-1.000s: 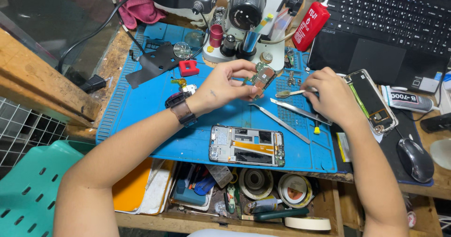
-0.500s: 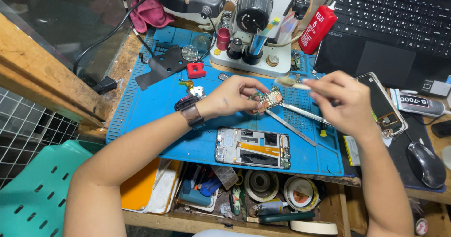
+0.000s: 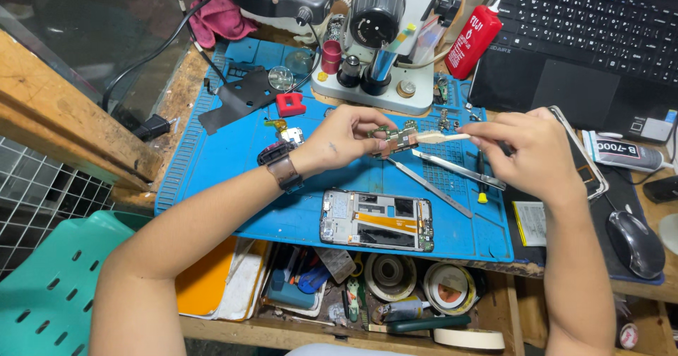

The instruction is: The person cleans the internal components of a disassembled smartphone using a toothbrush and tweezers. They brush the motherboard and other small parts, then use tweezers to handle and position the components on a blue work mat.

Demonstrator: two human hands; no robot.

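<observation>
My left hand (image 3: 347, 138), with a dark watch on its wrist, pinches a small circuit board (image 3: 397, 140) above the blue work mat (image 3: 233, 165). My right hand (image 3: 531, 151) holds a thin pale stick tool (image 3: 441, 137) whose tip touches the board's right end. Below the hands an opened phone frame (image 3: 376, 220) lies flat on the mat, its inner parts and an orange flex cable showing. Metal tweezers (image 3: 459, 169) and a thin metal pry tool (image 3: 429, 188) rest on the mat between the hands and the phone.
A microscope base (image 3: 374, 66) and a red bottle (image 3: 474, 39) stand at the back, a laptop (image 3: 586, 31) behind right. A mouse (image 3: 634, 243) lies at the right edge. An open drawer (image 3: 395, 292) with tape rolls sits below the mat; a teal chair (image 3: 49, 285) is lower left.
Both hands rose slightly off the mat and came together; the stick tool in my right hand now touches the board held in my left hand.
</observation>
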